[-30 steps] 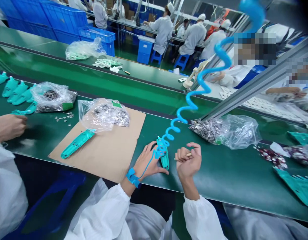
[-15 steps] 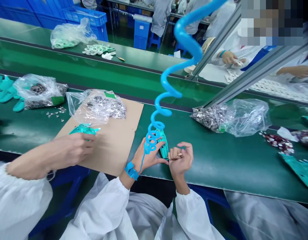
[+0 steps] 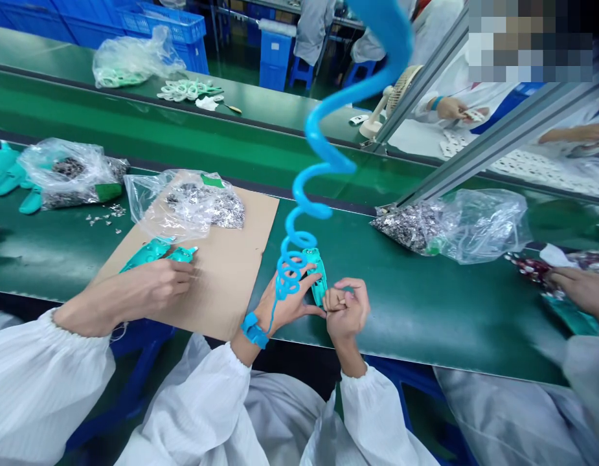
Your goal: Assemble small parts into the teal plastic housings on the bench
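Observation:
A teal plastic shell (image 3: 317, 277) lies on the green bench, with its open inner side up. My left hand (image 3: 287, 303), with a blue strap (image 3: 255, 331) at the wrist, grips the shell from its left side between thumb and fingers. A coiled blue cord (image 3: 306, 188) runs up from the strap and hides part of this hand. At the shell's lower right edge is my right hand (image 3: 346, 309), its fingers curled closed. Whatever those fingers may hold is too small to make out.
A co-worker's hand (image 3: 156, 291) handles teal parts on a cardboard sheet (image 3: 231, 259) at the left. Bags of small metal pieces (image 3: 410, 226) lie along the bench's back edge. Another person's hand (image 3: 583, 291) reaches in at the far right.
My hands stay almost in place around the shell. The co-worker's hand at the left has shifted right, showing two teal parts. A hand has come in at the far right.

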Tool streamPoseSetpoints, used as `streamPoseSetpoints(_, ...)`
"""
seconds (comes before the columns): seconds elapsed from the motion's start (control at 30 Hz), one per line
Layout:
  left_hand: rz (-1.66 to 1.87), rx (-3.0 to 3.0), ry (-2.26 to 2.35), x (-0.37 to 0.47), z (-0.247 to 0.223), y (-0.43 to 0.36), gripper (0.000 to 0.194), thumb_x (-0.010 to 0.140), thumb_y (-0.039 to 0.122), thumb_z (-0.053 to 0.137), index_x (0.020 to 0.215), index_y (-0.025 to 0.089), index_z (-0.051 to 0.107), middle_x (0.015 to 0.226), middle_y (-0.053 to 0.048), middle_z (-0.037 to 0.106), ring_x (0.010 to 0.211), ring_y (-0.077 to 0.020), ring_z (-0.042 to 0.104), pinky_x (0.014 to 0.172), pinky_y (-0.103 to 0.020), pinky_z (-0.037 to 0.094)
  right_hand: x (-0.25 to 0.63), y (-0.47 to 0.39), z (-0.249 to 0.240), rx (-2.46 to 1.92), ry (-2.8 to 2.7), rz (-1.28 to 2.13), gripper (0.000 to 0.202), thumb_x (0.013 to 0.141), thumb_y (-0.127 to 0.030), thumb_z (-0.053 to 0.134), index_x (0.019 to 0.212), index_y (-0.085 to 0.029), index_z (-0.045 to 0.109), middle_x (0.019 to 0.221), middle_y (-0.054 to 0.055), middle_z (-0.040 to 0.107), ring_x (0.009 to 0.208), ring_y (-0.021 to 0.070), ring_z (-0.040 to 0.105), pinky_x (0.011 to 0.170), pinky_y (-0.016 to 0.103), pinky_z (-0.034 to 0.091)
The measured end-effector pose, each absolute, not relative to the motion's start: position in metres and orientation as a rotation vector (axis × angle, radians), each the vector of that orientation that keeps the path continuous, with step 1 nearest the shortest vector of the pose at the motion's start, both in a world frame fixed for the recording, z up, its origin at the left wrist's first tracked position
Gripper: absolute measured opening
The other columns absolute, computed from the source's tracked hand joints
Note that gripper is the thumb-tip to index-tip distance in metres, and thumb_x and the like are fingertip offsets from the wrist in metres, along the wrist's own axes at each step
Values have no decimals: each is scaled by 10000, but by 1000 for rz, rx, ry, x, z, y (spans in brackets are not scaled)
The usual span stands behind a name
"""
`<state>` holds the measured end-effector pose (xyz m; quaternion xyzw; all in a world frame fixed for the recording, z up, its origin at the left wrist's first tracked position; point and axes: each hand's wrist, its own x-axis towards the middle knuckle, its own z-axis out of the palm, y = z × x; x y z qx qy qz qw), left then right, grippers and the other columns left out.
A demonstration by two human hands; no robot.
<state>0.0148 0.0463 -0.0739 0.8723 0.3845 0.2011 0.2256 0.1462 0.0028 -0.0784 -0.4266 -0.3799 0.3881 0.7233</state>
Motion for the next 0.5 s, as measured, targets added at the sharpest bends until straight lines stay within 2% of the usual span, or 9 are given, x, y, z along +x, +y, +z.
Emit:
streamPoseSetpoints(0.23,526,2384,1076,16,-69,46,658,787,611,690,1331,280,527,1445,-50,489,1335,-317,390,1084,-485,379,149,4,-86,-932,-859,973,120,879,-265,430,771,-222,459,463,-112,205,367,66,169,378,156,219)
streamPoseSetpoints(0.4,489,2412,1041,13,-63,45,782,684,615,775,1333,258,524,1433,-67,493,1344,-341,364,1077,-511,390,151,8,-78,-940,-793,995,134,859,-282,441,738,-224,433,463,-116,178,359,61,138,360,144,212)
streamPoseSetpoints(0.5,511,2438,1021,10,-64,44,757,723,587,761,1355,256,506,1396,-74,513,1347,-336,358,1089,-514,379,154,7,-69,-888,-727,921,107,840,-269,440,741,-228,434,455,-118,154,358,61,119,360,138,224)
